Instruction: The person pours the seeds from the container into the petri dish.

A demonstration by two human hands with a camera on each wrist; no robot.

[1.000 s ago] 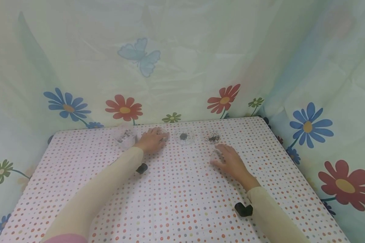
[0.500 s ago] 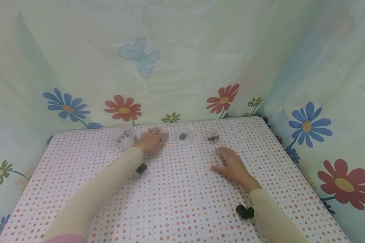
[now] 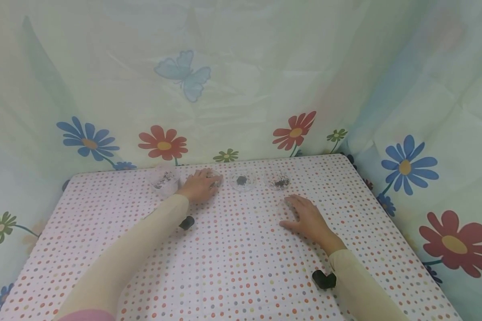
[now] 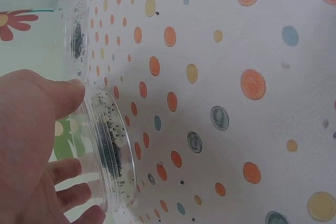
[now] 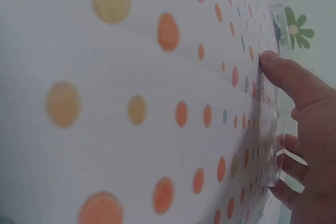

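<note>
My left hand (image 3: 201,185) spans a clear petri dish (image 4: 113,150) at the back of the table. Its thumb touches the near rim in the left wrist view, and its fingers curve round the opposite side. Dark grains lie in that dish. To the right, my right hand (image 3: 307,217) holds another clear petri dish (image 5: 269,129) low at the tabletop, thumb at one end of the rim and fingers at the other. No grains show in it. The hand partly covers this dish in the head view.
Along the back edge stand more clear dishes with dark grains: one dish (image 3: 164,180) left of my left hand, a middle dish (image 3: 243,181) and a right dish (image 3: 278,180). The dotted tablecloth (image 3: 225,267) covers the table; flowered curtains (image 3: 233,89) hang behind and at the sides.
My right hand has shifted slightly right and towards me, its thumb now farther from the index finger. My left hand has stayed on its petri dish.
</note>
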